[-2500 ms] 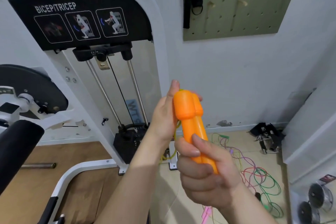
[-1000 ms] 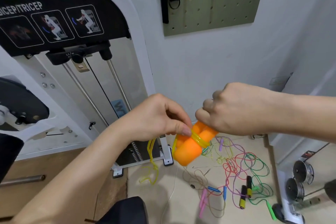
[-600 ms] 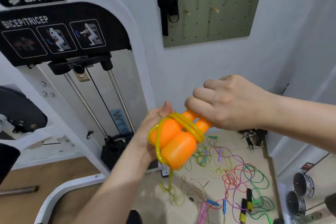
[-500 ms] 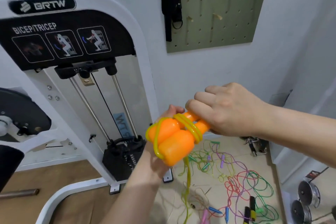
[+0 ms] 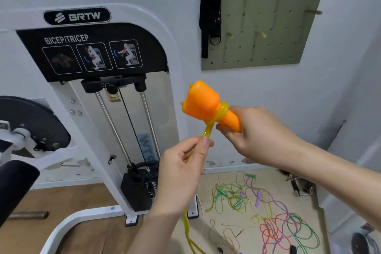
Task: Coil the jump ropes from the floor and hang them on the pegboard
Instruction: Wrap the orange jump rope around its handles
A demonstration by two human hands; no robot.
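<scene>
My right hand (image 5: 259, 136) grips the narrow ends of two orange carrot-shaped jump-rope handles (image 5: 203, 103), held side by side with their thick ends up and to the left. A yellow rope (image 5: 219, 112) is wound around the handles' waist. My left hand (image 5: 183, 163) pinches the same rope just below the handles, and the rest of it hangs down to the floor. A tangle of green, purple and red jump ropes (image 5: 268, 212) lies on the floor at the lower right. The green pegboard (image 5: 268, 27) with wooden pegs hangs on the wall at the upper right.
A white BRTW bicep/tricep machine (image 5: 92, 88) fills the left half, with its weight stack (image 5: 140, 187) near my left arm. A black strap (image 5: 211, 12) hangs on the pegboard's left peg. Metal clips (image 5: 299, 185) and round weights (image 5: 362, 241) lie at the right.
My left hand let go of the handles and dropped down to pinch the hanging rope. My right hand turned the handles so the thick ends point up, with the rope wraps at their waist.
</scene>
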